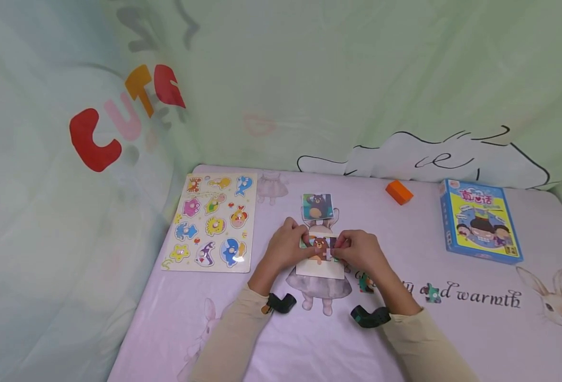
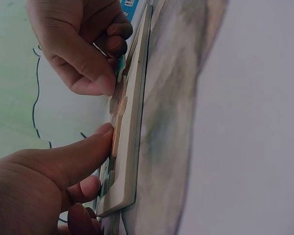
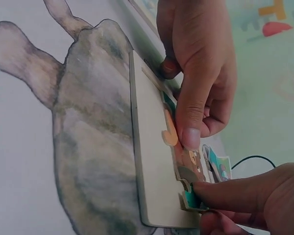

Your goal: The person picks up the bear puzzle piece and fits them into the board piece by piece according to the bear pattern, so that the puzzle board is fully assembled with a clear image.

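Pale board (image 1: 320, 270) lies flat mid-table, with the brown bear pieces (image 1: 320, 243) on it between the 2 hands. The right hand (image 1: 359, 249) pinches 1 green piece (image 3: 190, 200) at their right edge; the left hand (image 1: 287, 244) has its thumb on the bear, but I cannot tell whether its fingers grip too. I'd let that thumb press lightly so nothing slides, line up tab and notch, then push down rather than sideways. Counted: 1 bear picture (image 1: 317, 207) beyond the board, 2 loose pieces (image 1: 432, 293) to its right, 1 peg puzzle (image 1: 190, 263), 1 orange block (image 1: 399, 192), 1 blue box (image 1: 482, 222); pieces under the fingers are too covered to count.
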Demonstrator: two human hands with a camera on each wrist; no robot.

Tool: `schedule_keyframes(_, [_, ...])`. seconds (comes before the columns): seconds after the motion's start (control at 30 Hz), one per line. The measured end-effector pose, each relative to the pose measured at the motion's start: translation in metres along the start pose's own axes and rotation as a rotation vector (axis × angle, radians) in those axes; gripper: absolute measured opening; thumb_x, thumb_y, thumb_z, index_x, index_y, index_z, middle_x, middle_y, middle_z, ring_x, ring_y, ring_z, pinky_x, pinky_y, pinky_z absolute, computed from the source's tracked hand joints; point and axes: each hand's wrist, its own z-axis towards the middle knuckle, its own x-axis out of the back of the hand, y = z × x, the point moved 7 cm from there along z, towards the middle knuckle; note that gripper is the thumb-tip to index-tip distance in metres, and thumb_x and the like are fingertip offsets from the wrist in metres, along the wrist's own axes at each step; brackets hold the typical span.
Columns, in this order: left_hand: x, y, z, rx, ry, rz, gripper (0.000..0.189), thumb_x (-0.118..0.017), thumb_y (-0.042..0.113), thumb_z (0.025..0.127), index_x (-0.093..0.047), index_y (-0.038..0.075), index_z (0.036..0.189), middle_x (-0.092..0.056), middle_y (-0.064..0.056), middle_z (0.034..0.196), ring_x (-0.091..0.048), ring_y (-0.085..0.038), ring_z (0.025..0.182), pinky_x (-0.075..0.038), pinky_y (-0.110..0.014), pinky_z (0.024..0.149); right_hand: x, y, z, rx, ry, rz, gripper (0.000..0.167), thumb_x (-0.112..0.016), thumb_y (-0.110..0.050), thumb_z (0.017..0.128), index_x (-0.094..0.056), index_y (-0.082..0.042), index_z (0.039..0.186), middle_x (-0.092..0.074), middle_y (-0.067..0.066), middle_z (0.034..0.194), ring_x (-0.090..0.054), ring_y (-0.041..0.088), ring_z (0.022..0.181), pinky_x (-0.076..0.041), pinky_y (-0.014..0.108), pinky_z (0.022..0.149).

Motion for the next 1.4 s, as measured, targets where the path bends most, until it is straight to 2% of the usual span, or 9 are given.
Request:
schedule_keyframes(0.27, [-0.0006, -0.0007, 0.0015, -0.010, -0.004, 0.016, 0.034, -0.082, 0.044, 0.084, -0.058, 0.019, 0.085, -0.045, -0.001, 0.101, -0.049, -0.014, 0.083, -0.038, -0.024, 0.068, -0.0030, 0.0018, 0.0022, -0.012, -0.006, -0.021, 0.021, -0.080, -0.022, 0.086, -0.067, -0.006, 0.090, -0.058, 0.006, 0.070, -0.052, 0.020, 0.064, -0.045, 0.025, 0.052])
schedule_keyframes(0.6, [0.0026, 0.0009, -0.0005, -0.019, 0.003, 0.012, 0.034, -0.081, 0.044, 0.084, -0.060, 0.018, 0.086, -0.045, -0.002, 0.101, -0.049, -0.016, 0.082, -0.039, -0.027, 0.070, -0.0074, -0.0003, 0.0005, -0.020, -0.104, -0.039, 0.038, -0.085, -0.026, 0.082, -0.061, -0.007, 0.104, -0.054, 0.007, 0.076, -0.051, 0.020, 0.065, -0.044, 0.028, 0.053])
schedule_keyframes(0.87, [0.0018, -0.0002, 0.0000, -0.014, 0.008, 0.000, 0.035, -0.082, 0.045, 0.084, -0.059, 0.019, 0.086, -0.044, -0.001, 0.100, -0.048, -0.015, 0.082, -0.038, -0.026, 0.069, -0.0043, 0.0025, 0.0017, 0.013, -0.130, -0.042, 0.026, -0.080, -0.015, 0.087, -0.062, -0.007, 0.105, -0.055, 0.007, 0.080, -0.051, 0.021, 0.070, -0.043, 0.028, 0.057])
schedule_keyframes(1.4, [-0.0011, -0.0010, -0.0002, -0.004, -0.007, -0.004, 0.036, -0.081, 0.046, 0.085, -0.058, 0.018, 0.086, -0.045, -0.001, 0.101, -0.048, -0.015, 0.083, -0.038, -0.026, 0.069, -0.0070, 0.0074, 0.0015, -0.002, -0.130, -0.038, 0.019, -0.076, -0.013, 0.089, -0.063, -0.008, 0.102, -0.054, 0.007, 0.080, -0.051, 0.021, 0.072, -0.044, 0.027, 0.057])
